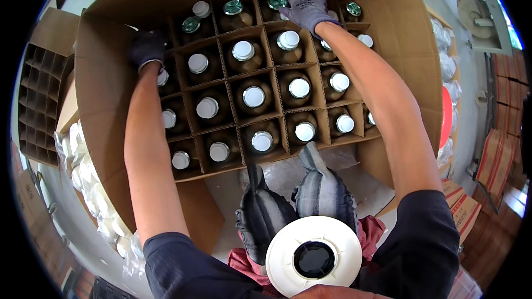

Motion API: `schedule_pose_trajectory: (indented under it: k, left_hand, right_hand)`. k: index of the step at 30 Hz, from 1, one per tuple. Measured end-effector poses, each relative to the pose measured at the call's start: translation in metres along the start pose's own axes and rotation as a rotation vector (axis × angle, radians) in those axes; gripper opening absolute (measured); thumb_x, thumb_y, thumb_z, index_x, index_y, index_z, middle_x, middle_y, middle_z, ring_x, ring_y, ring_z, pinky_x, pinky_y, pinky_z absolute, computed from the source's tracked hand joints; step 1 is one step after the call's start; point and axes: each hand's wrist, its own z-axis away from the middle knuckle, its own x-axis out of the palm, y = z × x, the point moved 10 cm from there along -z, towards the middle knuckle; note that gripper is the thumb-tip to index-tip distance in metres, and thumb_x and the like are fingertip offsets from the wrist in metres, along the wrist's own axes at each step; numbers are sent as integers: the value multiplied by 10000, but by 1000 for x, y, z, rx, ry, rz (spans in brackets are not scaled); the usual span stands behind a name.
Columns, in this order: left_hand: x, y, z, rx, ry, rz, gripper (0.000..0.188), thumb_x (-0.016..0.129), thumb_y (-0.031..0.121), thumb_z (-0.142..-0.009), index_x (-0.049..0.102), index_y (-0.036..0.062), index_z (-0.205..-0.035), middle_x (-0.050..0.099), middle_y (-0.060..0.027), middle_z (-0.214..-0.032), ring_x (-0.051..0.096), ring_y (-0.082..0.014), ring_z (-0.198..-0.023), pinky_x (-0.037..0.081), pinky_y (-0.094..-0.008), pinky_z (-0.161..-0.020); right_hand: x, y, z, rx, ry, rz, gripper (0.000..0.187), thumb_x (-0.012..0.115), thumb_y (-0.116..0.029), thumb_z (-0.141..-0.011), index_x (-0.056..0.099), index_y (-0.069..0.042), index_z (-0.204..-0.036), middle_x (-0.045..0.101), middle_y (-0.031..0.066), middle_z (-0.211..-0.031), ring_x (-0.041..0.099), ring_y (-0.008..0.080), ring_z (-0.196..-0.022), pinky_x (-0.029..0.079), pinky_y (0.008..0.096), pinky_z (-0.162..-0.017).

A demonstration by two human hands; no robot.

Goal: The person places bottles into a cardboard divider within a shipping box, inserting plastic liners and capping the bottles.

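Note:
A large cardboard box [105,94] lies open in front of me, split by cardboard dividers [235,95] into cells. Upright bottles stand in them, most with white caps, such as one bottle [253,97] near the middle. Along the far row, several tops are green, including one green-topped bottle [233,7]. My right hand [308,10], in a pale purple-grey glove, lies over the far row with fingers spread, beside another green-topped bottle [277,3]. At the far left cells is my left hand [147,49], in a dark glove; shadow hides its fingers and anything under them.
At the left stands another box with a divider grid [41,99]. Clear plastic-wrapped items [91,188] line the left side, more [443,50] the right. A white disc [282,254] with a dark centre and two grey striped cloth shapes [324,194] are below the box.

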Motion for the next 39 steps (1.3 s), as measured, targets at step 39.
schedule_pose_trajectory:
  k: [39]
  left_hand:
    - [-39,135,36,265,18,-83,339,435,305,-922,698,104,-998,682,-153,-1065,668,-349,-954,522,-507,-769]
  right_hand:
    - [46,-29,-20,240,-276,-161,819,498,-459,-930,159,47,-1476,646,181,-1177,663,331,-998,510,507,-769]
